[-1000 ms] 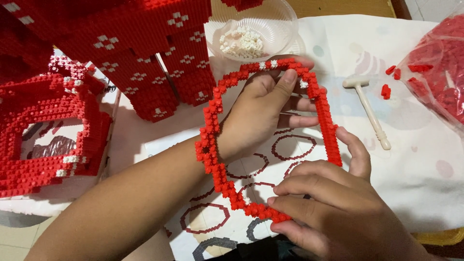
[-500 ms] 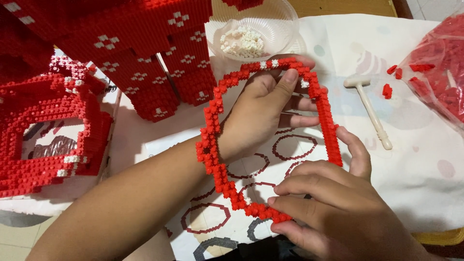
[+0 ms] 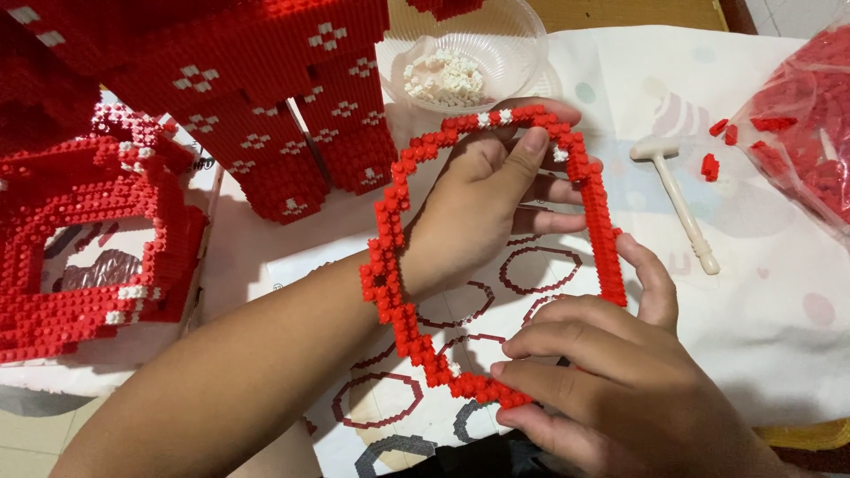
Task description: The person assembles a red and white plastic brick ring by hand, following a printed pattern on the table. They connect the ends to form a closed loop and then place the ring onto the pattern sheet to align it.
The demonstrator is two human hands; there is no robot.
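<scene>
A thin octagonal ring of small red bricks (image 3: 390, 265), with a few white bricks at its far side, is held over a printed instruction sheet (image 3: 390, 398). My left hand (image 3: 482, 199) reaches through the ring, its wrist inside the loop, and its thumb and fingers pinch the ring's far edge. My right hand (image 3: 611, 389) grips the ring's near edge and right side with fingertips and thumb.
A large red brick building (image 3: 257, 97) with white flower patterns stands at the back left, and a hollow red brick frame (image 3: 88, 239) lies at the left. A clear bowl of white bricks (image 3: 452, 71), a small white hammer tool (image 3: 677, 199), loose red bricks (image 3: 717, 146) and a bag of red bricks (image 3: 806, 124) lie on the white cloth.
</scene>
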